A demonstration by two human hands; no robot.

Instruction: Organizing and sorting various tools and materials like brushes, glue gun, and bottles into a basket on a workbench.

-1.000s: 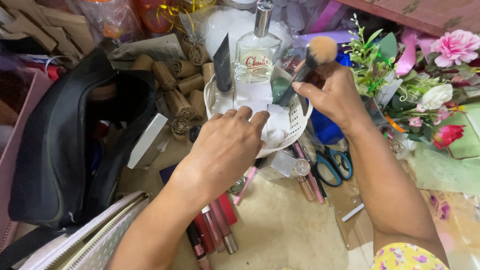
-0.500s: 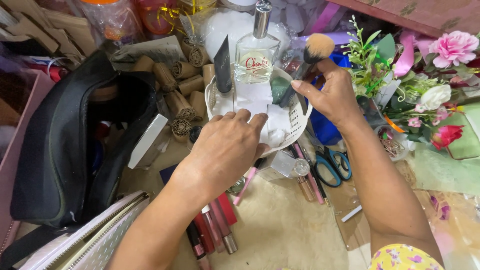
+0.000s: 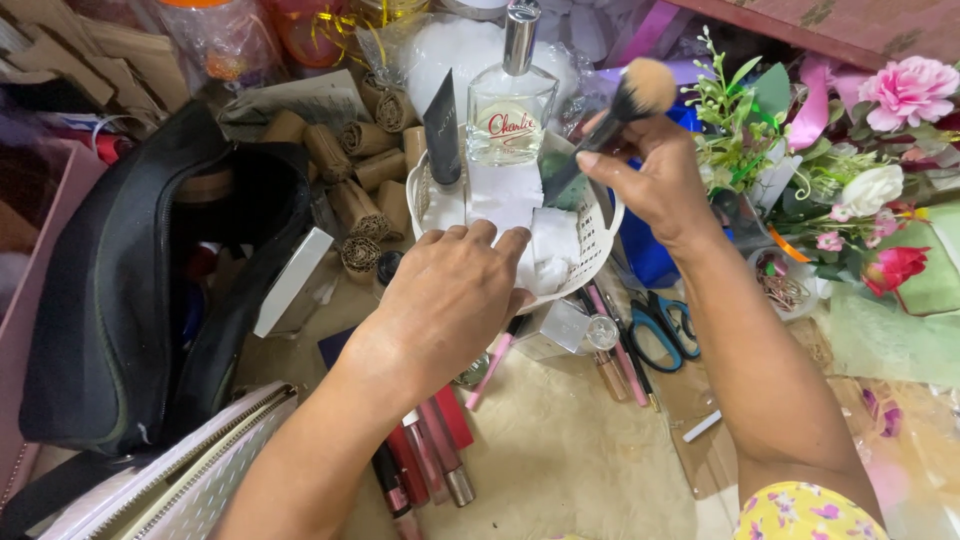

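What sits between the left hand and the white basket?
Nothing visible: the left hand already rests on the round white plastic basket, fingertips on the white tissue inside. The right hand holds a black-handled makeup brush above it.

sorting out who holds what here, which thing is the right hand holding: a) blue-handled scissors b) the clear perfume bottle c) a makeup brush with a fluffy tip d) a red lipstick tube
c: the right hand grips a makeup brush with its fluffy tip raised above the white basket, while the scissors lie on the table and the perfume bottle stands in the basket untouched.
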